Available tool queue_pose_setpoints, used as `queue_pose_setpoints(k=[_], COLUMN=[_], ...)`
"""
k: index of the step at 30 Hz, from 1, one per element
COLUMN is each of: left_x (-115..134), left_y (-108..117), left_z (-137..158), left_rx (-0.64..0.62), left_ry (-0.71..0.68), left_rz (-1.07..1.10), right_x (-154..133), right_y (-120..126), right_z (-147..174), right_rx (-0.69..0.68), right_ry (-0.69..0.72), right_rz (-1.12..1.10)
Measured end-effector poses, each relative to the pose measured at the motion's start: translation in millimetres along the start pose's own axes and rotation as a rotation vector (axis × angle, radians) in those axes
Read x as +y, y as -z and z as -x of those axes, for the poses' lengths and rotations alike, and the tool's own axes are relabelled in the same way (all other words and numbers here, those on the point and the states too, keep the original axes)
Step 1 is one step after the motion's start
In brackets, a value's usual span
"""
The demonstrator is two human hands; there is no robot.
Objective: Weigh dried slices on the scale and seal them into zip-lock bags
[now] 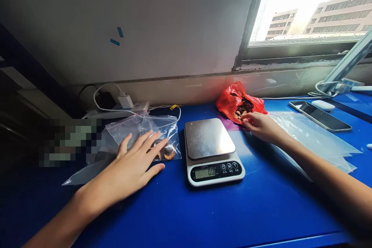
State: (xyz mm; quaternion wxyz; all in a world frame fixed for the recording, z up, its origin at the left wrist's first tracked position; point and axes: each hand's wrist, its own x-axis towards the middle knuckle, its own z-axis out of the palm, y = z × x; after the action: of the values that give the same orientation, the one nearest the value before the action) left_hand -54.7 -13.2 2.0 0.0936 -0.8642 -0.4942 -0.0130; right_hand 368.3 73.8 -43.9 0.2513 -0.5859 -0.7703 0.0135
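rt window (300, 2) overexp'd, lft side v dim.

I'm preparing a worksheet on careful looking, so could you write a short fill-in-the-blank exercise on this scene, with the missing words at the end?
1. The display of the digital scale reads ____.
2. The scale stands ____ the left hand and the right hand.
3. The right hand's fingers are at the opening of a bag whose colour is ____.
4. Seen from the person, the phone lies to the ____ of the scale.

Missing words: 0.0; between; red; right.
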Motion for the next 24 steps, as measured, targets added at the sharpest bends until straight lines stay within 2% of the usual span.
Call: queue_pose_setpoints(k=[7, 11, 13, 15, 20, 24], left_x=[26, 30, 28, 23, 13, 3], left_y=[20, 27, 26, 22, 5, -5], left_z=[-18, -53, -74, -92, -110, -116], left_rx=[0.022, -0.144, -0.254, -0.308, -0.243, -0.202], left_ry=[-0.012, -0.126, -0.150, -0.165, -0.201, -0.137], left_rz=[0.079, 0.120, 0.110, 0.118, 0.213, 0.210], right_x=[3, 3, 2, 1, 2, 3], right_y=[-4, -6, -5, -5, -5, -5], right_z=[0, 0, 1, 1, 1, 1], right_rx=[-0.006, -0.009, -0.007, -0.003, -0.009, -0.015], right_ry=[0.009, 0.003, 0.000, -0.003, -0.005, 0.005], right_rz=[-0.001, 0.005, 0.010, 0.013, 0.011, 0.005])
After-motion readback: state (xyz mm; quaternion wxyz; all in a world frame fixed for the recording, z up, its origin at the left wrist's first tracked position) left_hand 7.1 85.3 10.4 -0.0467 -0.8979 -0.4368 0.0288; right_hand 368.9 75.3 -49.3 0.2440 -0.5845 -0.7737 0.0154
